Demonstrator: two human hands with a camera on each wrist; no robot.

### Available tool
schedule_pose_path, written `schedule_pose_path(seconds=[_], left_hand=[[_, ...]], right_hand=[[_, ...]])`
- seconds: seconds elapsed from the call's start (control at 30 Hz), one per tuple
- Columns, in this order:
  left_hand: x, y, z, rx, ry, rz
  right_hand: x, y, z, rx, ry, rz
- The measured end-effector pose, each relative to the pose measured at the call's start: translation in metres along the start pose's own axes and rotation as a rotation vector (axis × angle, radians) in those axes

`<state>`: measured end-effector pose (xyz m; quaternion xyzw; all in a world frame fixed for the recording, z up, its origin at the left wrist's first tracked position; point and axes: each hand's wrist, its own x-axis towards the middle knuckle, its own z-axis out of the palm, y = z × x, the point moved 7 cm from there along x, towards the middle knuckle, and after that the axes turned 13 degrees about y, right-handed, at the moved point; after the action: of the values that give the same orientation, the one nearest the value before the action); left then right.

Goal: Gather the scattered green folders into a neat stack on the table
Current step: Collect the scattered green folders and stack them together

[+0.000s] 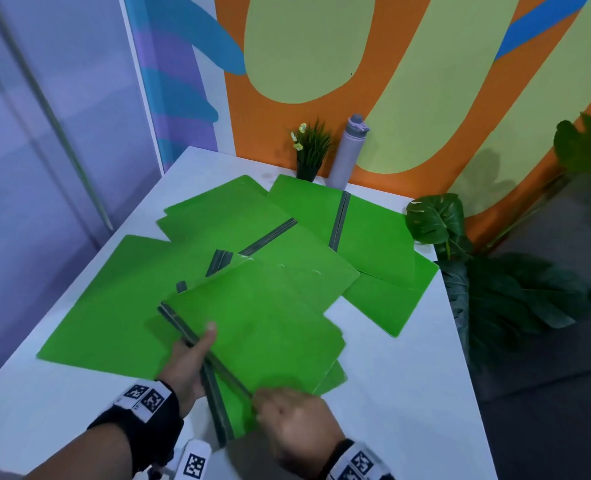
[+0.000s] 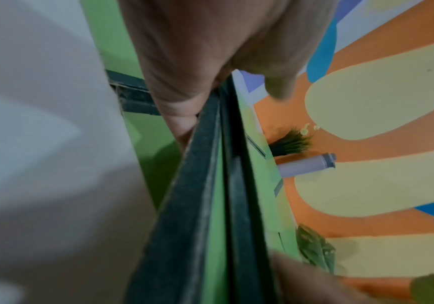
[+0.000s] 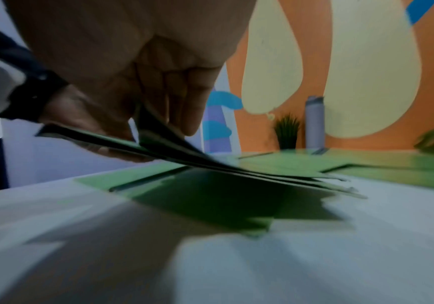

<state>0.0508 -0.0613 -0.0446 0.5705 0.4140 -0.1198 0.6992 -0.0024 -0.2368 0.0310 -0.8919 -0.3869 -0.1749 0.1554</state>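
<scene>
Both hands, left hand (image 1: pixel 190 362) and right hand (image 1: pixel 294 424), grip the folders (image 1: pixel 252 327) by their spines; judged best: square the edges against the desk (image 1: pixel 408 393) first.

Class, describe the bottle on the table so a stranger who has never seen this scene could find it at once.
Start at the orange and yellow painted wall behind the white table. At the table's far edge a tall lilac drinks bottle with a grey lid stands upright, just right of a small potted grass plant. It is the only smooth cylinder among flat green folders.
</scene>
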Motion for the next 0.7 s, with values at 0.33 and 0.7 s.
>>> schedule_pose_path(seconds=[0.33, 0.7], left_hand=[[-0.019, 0.030, 0.013, 0.272, -0.106, 0.367], [0.023, 0.067, -0.012, 0.724, 0.370, 0.602]], right_hand=[[-0.027, 0.148, -0.002, 0.168, 0.002, 1.030], [-0.059, 0.167, -0.005, 0.703, 0.270, 1.445]])
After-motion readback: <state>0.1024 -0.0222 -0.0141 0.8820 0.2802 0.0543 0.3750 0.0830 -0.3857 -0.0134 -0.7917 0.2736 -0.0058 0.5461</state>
